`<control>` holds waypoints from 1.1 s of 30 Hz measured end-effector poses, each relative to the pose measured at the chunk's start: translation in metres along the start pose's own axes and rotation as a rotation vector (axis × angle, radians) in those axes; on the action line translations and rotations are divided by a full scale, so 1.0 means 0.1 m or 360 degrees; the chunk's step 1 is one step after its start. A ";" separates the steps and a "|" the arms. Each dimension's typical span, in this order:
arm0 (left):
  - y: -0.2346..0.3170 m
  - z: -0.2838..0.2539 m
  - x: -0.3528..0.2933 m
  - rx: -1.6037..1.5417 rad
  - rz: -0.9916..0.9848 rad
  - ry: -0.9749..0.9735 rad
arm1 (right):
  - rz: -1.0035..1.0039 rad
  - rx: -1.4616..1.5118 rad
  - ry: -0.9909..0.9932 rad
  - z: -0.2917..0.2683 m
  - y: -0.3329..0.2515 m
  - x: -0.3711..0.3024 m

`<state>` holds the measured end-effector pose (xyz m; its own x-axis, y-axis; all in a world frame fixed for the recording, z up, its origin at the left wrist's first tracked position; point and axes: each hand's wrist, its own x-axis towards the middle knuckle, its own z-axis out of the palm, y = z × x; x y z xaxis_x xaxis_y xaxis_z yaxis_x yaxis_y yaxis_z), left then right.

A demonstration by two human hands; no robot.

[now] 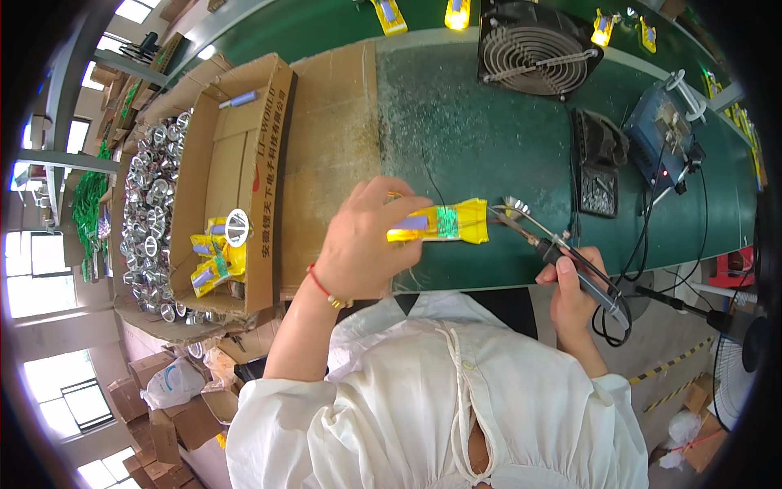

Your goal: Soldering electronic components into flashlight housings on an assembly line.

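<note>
My left hand (358, 236) is closed over one end of a yellow plastic housing (472, 221) lying on the green bench. A green circuit board (446, 222) and a purple battery cell (411, 222) show inside it, and part of the housing is hidden under my fingers. In my right hand (570, 285) I grip a soldering iron (590, 285) with a thin metal tube along it. Its tip points left, close to the housing's right end. Beside the tip sits a small shiny reflector cup (515, 207), touching or nearly touching the housing; I cannot tell which.
An open cardboard box (273, 187) with yellow units stands left, beside piled silver reflectors (151, 187). A black fan (538, 57) stands at the back. To the right are a black tray (599, 194), a blue soldering station (660, 130) and loose cables.
</note>
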<state>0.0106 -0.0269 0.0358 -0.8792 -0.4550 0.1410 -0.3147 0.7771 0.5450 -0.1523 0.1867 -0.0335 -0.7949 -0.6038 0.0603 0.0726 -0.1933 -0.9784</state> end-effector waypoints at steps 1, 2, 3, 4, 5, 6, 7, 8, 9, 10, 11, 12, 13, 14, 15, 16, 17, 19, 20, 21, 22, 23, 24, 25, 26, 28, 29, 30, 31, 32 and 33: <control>-0.04 -0.01 -0.02 0.0209 -0.0019 -0.0044 | -0.0003 -0.0045 0.0026 -0.04 0.02 0.02; -0.13 0.03 -0.03 0.0418 -0.0039 -0.0086 | -0.0004 -0.0080 0.0055 -0.08 0.05 0.06; -0.19 0.04 -0.04 0.0425 -0.0118 -0.0239 | -0.0007 -0.0108 0.0073 -0.09 0.05 0.09; -0.24 0.00 -0.02 0.0443 -0.0114 -0.0211 | -0.0003 -0.0161 0.0125 -0.07 0.04 0.10; -0.27 -0.07 0.04 0.0401 -0.0177 -0.0256 | -0.0031 -0.0169 0.0101 -0.08 0.03 0.13; -0.30 -0.12 0.08 0.0354 -0.0245 -0.0303 | -0.0053 -0.0180 0.0074 -0.09 0.04 0.15; -0.38 -0.14 0.16 0.0532 -0.0281 -0.0186 | -0.0062 -0.0196 0.0057 -0.07 0.03 0.17; -0.52 -0.14 0.26 0.0570 -0.0372 -0.0132 | -0.0076 -0.0190 0.0057 -0.05 0.05 0.20; -0.65 -0.17 0.32 0.0614 -0.0480 -0.0067 | -0.0090 -0.0174 0.0036 -0.01 0.06 0.20; -0.77 -0.21 0.45 0.0601 -0.0507 0.0047 | -0.0108 -0.0218 0.0042 0.00 0.08 0.22; -0.93 -0.20 0.64 0.0574 -0.0516 0.0253 | -0.0133 -0.0245 0.0049 0.00 0.08 0.24; -1.10 -0.20 0.83 0.0563 -0.0552 0.0458 | -0.0140 -0.0257 0.0029 0.02 0.15 0.25; -1.09 -0.30 1.08 0.0629 -0.0657 0.0586 | -0.0146 -0.0322 0.0018 0.02 0.15 0.25; -1.24 -0.37 1.30 0.0580 -0.0853 0.0703 | -0.0072 -0.0320 0.0034 0.09 0.15 0.22; -1.40 -0.39 1.55 0.0469 -0.0958 0.0824 | 0.0005 -0.0331 0.0055 0.14 0.16 0.21; -1.50 -0.41 1.79 0.0471 -0.0989 0.0933 | -0.0020 -0.0357 0.0040 0.13 0.21 0.19; -1.68 -0.40 2.02 0.0507 -0.1077 0.0975 | -0.0056 -0.0406 0.0042 0.18 0.24 0.18; -2.12 -0.29 2.37 0.0532 -0.1153 0.0945 | 0.0067 -0.0473 0.0059 0.21 0.23 0.14; -2.23 -0.22 2.48 0.0603 -0.1249 0.0828 | 0.0039 -0.0478 0.0113 0.22 0.26 0.15; -2.26 -0.15 2.53 0.0506 -0.1283 0.0830 | 0.0016 -0.0493 0.0184 0.22 0.27 0.16; -2.30 -0.14 2.57 0.0447 -0.1249 0.0815 | 0.0061 -0.0496 0.0180 0.18 0.28 0.18; -2.22 -0.12 2.60 0.0459 -0.1266 0.0783 | 0.0068 -0.0546 0.0190 0.18 0.27 0.20; -2.12 -0.20 2.58 0.0473 -0.1290 0.0772 | 0.0060 -0.0591 0.0183 0.21 0.25 0.23; -2.00 -0.30 2.53 0.0456 -0.1253 0.0749 | 0.0097 -0.0584 0.0210 0.24 0.24 0.24; -1.91 -0.43 2.42 0.0452 -0.1232 0.0737 | 0.0112 -0.0573 0.0166 0.26 0.26 0.26; -1.80 -0.78 2.26 0.0532 -0.0831 0.0400 | 0.0034 -0.0511 0.0113 0.24 0.30 0.29; -1.65 -1.04 2.08 0.0669 -0.0615 0.0213 | -0.0034 -0.0509 0.0066 0.23 0.33 0.30; -1.37 -1.30 1.73 0.0851 -0.0335 0.0124 | -0.0060 -0.0467 0.0063 0.24 0.33 0.30; -1.22 -1.50 1.41 0.0971 -0.0121 -0.0009 | -0.0093 -0.0442 0.0090 0.25 0.34 0.31; -0.96 -1.71 1.09 0.1039 -0.0410 -0.0324 | -0.0124 -0.0364 0.0038 0.25 0.33 0.32; -0.79 -1.88 0.73 0.1171 -0.0404 -0.0623 | -0.0128 -0.0380 0.0050 0.22 0.32 0.31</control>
<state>0.0385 -0.2040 0.1584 -0.7684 -0.5753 -0.2804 -0.5500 0.8176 -0.1704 -0.1613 0.1453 -0.0591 -0.8111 -0.5686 0.1370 -0.1327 -0.0493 -0.9899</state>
